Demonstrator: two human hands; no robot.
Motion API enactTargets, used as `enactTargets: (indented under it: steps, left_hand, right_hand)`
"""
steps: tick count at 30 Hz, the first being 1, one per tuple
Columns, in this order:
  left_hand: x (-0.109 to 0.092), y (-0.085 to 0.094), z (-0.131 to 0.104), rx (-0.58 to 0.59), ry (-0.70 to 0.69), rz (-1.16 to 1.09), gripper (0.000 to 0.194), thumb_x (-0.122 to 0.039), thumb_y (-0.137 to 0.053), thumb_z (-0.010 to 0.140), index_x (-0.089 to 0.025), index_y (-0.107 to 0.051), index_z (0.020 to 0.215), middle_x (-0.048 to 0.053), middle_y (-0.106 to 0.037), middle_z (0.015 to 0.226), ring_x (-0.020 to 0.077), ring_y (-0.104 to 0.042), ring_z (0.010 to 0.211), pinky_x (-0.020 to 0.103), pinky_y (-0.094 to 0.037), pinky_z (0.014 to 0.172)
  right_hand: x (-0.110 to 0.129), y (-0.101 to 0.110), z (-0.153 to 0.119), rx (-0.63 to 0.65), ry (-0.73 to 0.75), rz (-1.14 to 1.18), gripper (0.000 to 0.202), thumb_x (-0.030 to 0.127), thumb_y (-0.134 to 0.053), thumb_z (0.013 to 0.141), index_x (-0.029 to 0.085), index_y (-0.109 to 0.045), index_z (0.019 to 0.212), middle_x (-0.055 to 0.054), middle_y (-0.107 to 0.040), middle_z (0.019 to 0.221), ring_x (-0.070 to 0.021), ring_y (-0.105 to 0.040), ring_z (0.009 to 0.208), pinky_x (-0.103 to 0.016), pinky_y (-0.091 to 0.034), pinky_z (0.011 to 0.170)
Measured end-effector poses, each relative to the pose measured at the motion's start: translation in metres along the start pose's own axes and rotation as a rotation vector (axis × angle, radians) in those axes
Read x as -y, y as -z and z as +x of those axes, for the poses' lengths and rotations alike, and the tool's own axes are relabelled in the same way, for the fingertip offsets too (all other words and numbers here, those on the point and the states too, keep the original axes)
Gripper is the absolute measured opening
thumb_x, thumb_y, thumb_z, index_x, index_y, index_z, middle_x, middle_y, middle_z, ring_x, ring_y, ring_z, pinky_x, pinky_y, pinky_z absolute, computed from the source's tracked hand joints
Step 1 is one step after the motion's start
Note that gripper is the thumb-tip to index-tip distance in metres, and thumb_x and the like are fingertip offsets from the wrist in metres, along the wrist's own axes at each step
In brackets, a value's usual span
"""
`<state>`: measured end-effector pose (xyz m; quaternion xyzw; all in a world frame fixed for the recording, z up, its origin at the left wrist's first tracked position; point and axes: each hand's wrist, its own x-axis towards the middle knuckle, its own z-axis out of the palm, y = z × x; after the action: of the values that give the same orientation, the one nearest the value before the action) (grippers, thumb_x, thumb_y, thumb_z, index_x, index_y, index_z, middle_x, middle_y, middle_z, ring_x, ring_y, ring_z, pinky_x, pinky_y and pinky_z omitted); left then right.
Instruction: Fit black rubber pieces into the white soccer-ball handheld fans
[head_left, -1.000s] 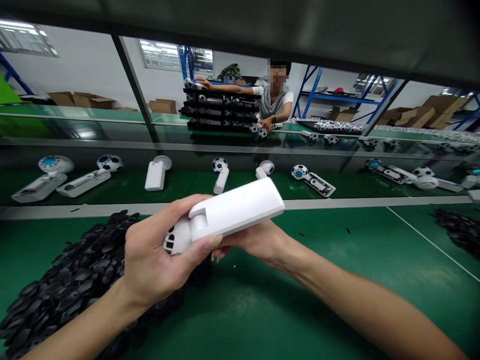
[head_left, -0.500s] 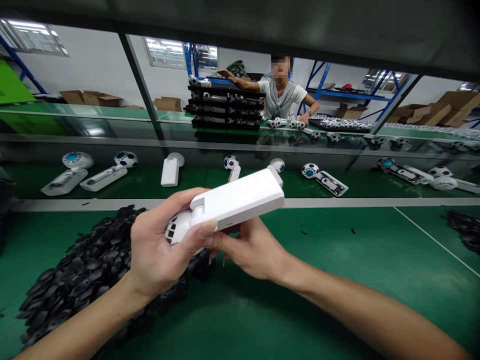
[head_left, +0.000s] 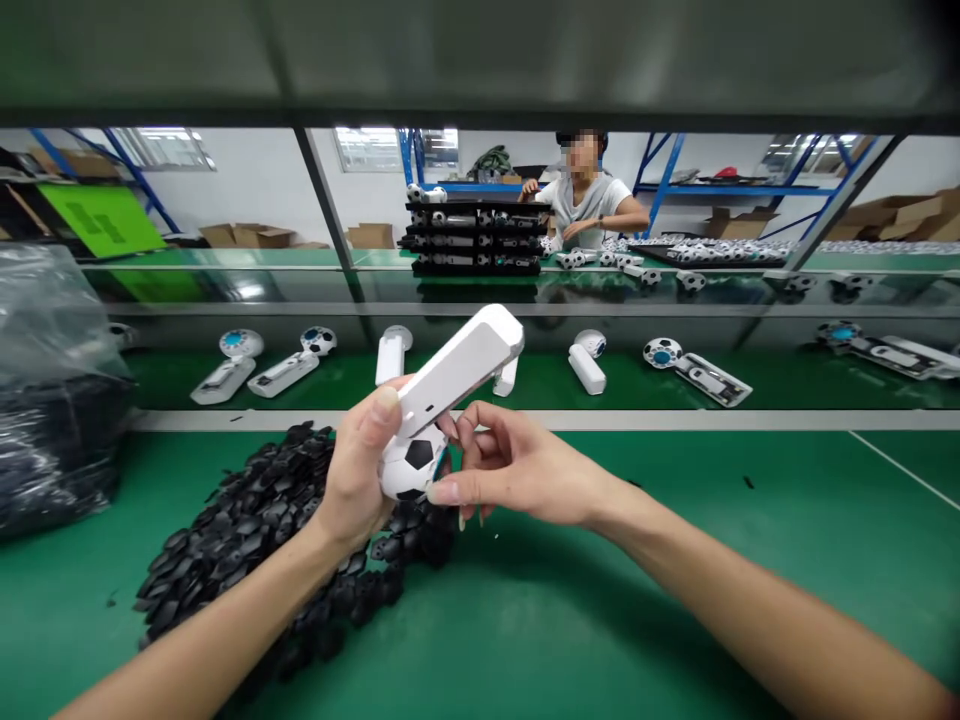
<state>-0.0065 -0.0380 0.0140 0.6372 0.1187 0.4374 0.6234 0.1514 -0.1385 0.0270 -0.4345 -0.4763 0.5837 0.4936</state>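
A white device (head_left: 457, 365) with a long flat handle and a round football-patterned head is held up over the green table. My left hand (head_left: 358, 470) wraps round it where handle and head meet, its thumb on the handle's side. At the head's right side is my right hand (head_left: 517, 465), fingers curled, thumb tip touching the rim by a blue part. Whether the right fingers pinch something small is hidden. Below and left of the device lies a heap of small black plastic pieces (head_left: 240, 525).
Similar devices, such as one with an open handle (head_left: 709, 378), lie along the conveyor (head_left: 465, 400) beyond the table. A clear plastic bag (head_left: 52, 400) stands at left. Across the line, a person (head_left: 589, 200) is beside stacked black trays (head_left: 476, 240).
The device has turned, its handle now pointing more steeply up and its football-patterned head showing. My right hand has come from beneath to the head's right side. The view has shifted left and up.
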Motion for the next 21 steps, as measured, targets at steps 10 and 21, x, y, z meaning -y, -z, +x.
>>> enactTargets:
  steps: [10, 21]
  left_hand:
    - [0.0, -0.001, -0.007, 0.035, -0.002, 0.017, 0.056, -0.072, -0.078, 0.084, -0.019, -0.08, 0.103, 0.007, -0.076, 0.078, 0.0219, -0.07, 0.059, 0.029, -0.057, 0.047]
    - [-0.017, -0.006, -0.018, 0.141, -0.091, 0.131, 0.035, -0.056, -0.074, 0.096, -0.026, -0.079, 0.115, 0.0, -0.076, 0.079, 0.0165, -0.066, 0.042, 0.025, -0.056, 0.036]
  right_hand:
    - [-0.008, -0.006, 0.003, -0.015, 0.108, -0.052, 0.066, 0.074, -0.089, 0.07, 0.022, -0.054, 0.09, 0.006, -0.058, 0.072, -0.0113, -0.059, 0.059, -0.03, -0.057, 0.061]
    - [-0.007, -0.016, -0.008, 0.02, 0.069, -0.009, 0.063, 0.067, -0.09, 0.076, 0.019, -0.068, 0.11, -0.003, -0.069, 0.09, -0.017, -0.067, 0.075, -0.028, -0.057, 0.063]
